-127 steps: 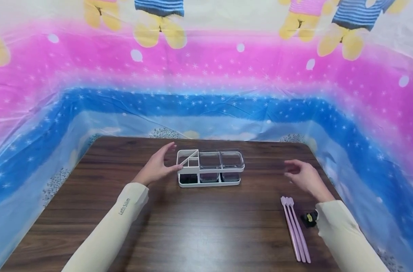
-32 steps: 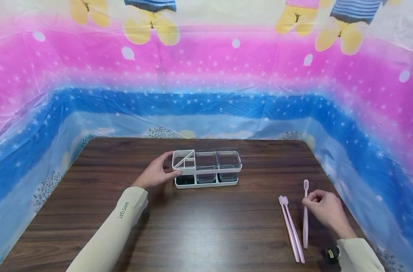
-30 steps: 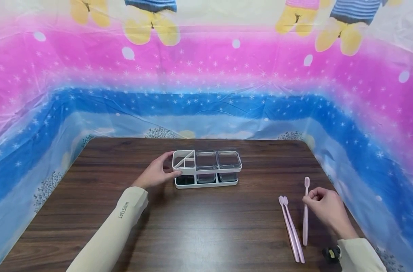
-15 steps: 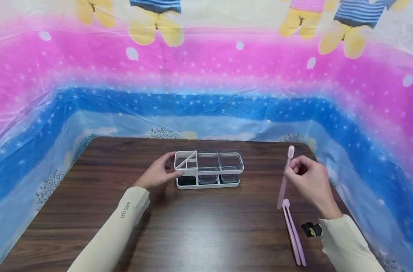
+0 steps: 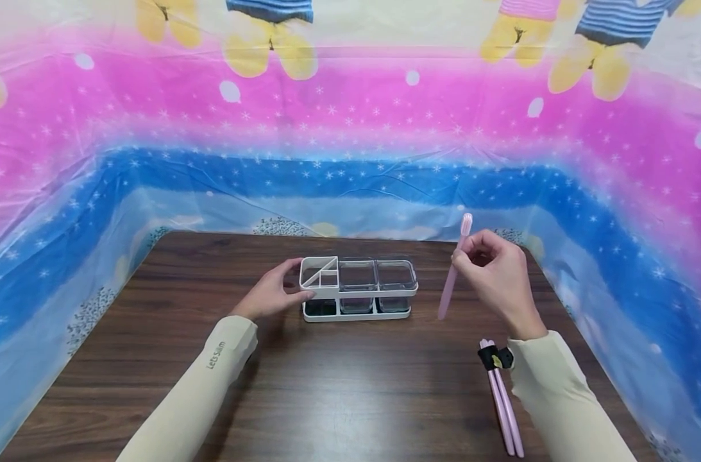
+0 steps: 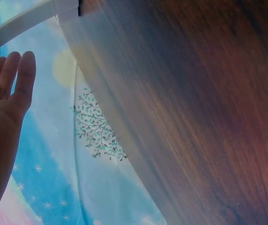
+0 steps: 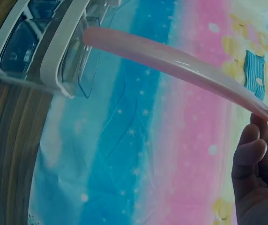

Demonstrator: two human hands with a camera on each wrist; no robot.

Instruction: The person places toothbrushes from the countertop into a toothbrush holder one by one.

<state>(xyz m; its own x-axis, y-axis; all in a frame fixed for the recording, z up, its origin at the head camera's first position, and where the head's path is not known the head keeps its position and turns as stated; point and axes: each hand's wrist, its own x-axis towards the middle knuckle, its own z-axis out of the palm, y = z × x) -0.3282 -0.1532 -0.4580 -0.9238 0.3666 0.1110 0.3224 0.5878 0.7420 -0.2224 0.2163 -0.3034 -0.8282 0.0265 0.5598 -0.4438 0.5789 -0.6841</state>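
Note:
A white two-tier toothbrush holder (image 5: 362, 292) with clear cups (image 5: 396, 274) on its right side stands near the table's back. My left hand (image 5: 269, 295) holds its left end, thumb at the front and fingers behind; in the left wrist view those fingers (image 6: 25, 75) look nearly straight beside the white frame. Right of the holder, my right hand (image 5: 497, 273) pinches a pink toothbrush (image 5: 448, 289) near its head, bristle end up. The right wrist view has the handle (image 7: 171, 65) slanting down, its end overlapping the holder's clear cup.
Two more pink toothbrushes (image 5: 506, 414) lie side by side on the dark wooden table (image 5: 338, 398), partly under the black wrist strap (image 5: 493, 358). A patterned cloth (image 5: 350, 179) hangs around the table's back and sides.
My right hand took one toothbrush from the three on the table, lifted it and carried it left towards the holder. My left hand closed onto the holder's left end and stayed there.

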